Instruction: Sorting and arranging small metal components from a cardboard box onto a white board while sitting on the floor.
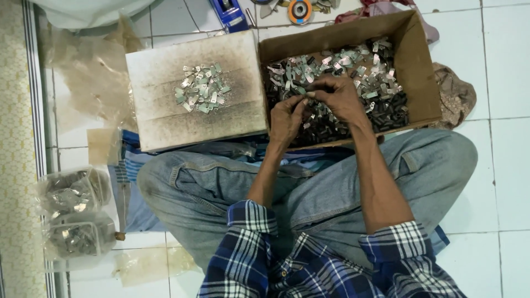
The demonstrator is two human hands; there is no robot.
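We hold our left hand [286, 117] and right hand [338, 98] together over the box [418, 66], fingers pinched narrow on one small metal piece [301, 90]. Left of the hands, a pile [202, 88] lies on a board [160, 118].

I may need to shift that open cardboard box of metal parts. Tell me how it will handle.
The cardboard box looks heavy, being heaped with metal pieces. Its thin walls would probably flex if lifted by one side. Pushed across the smooth tiles, it should slide rather than tip, being low and wide.
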